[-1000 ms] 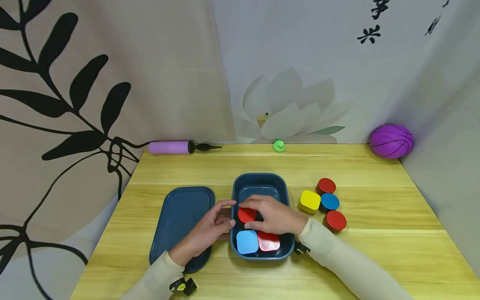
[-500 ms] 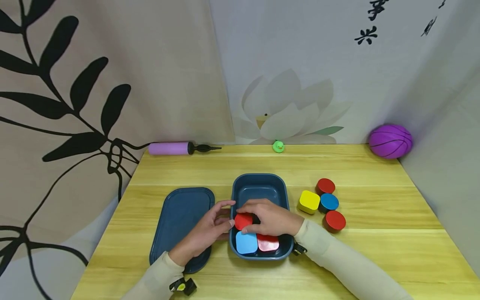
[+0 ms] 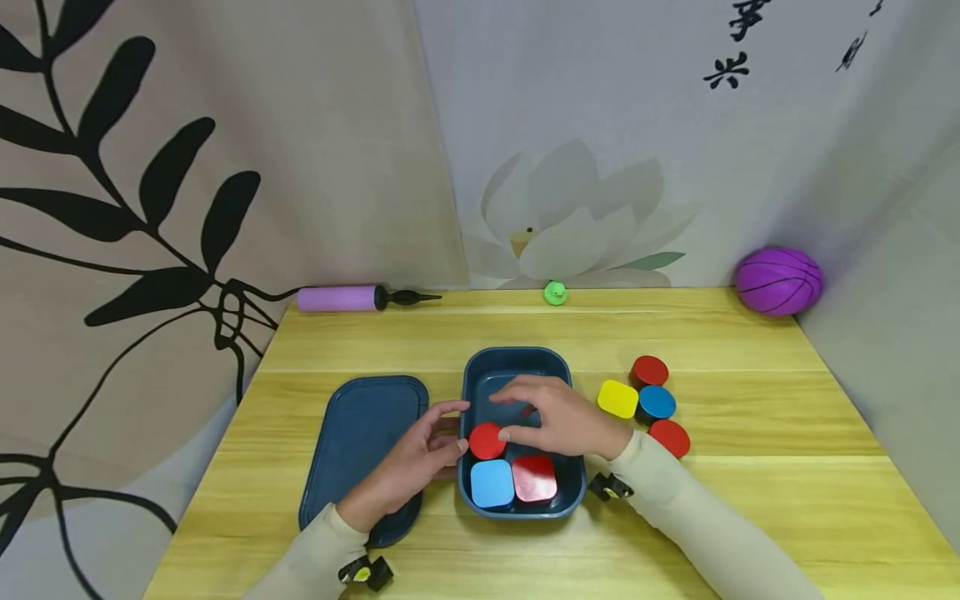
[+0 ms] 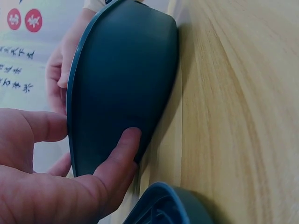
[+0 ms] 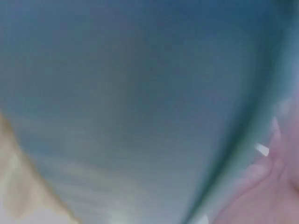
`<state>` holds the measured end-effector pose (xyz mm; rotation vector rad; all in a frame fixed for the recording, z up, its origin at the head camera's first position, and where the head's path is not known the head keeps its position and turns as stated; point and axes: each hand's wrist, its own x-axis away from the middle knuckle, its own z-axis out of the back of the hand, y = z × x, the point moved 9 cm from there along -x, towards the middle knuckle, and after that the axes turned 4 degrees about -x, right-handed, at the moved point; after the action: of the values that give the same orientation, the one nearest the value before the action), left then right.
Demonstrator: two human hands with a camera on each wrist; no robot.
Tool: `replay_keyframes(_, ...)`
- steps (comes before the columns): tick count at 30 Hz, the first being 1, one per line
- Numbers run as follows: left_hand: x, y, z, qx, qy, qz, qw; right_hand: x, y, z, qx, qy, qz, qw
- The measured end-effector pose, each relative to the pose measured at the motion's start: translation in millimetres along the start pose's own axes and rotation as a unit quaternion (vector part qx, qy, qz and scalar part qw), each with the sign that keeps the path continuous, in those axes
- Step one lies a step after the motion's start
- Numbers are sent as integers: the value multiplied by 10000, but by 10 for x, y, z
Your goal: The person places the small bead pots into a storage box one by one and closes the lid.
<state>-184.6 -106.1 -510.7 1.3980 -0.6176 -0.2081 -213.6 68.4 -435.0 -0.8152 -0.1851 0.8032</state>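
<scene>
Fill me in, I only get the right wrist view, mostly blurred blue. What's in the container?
Observer: Three blocks show in the container: a round red block, a light-blue squarish block and a red squarish block.
Operator: Left hand?
Observer: Left hand touches the container's left outer wall.
Operator: Any blocks outside?
Observer: Four, right of the container: a yellow block, a blue block and two red ones.

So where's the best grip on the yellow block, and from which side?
Probably pinch the yellow block by its straight near and far edges, from above-left: the blue round block and rear red block crowd its right; its left looks free.
</scene>
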Motion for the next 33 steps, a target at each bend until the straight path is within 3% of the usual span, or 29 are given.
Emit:
replay_keyframes(12,1,-13,9,-40,99,-32,9999,375,294,644,-171,1181,-453,9918)
replay_keyframes(19,2,-7,11,-45,95,-50,9999,672,584,951,160,1707,-802,9819)
replay_keyframes(26,3,-10,16,-72,116,-15,9999,1014,975,1206,352,1903,-1507,9694)
replay_keyframes(29,0,-13,13,-85,113,-5,9999,1148,1137,1273,260,1929,-1893,9624)
replay_keyframes(33,-2,-19,12,-73,108,-6,9999,1256,1286,1311,103,1900,-2098,9591)
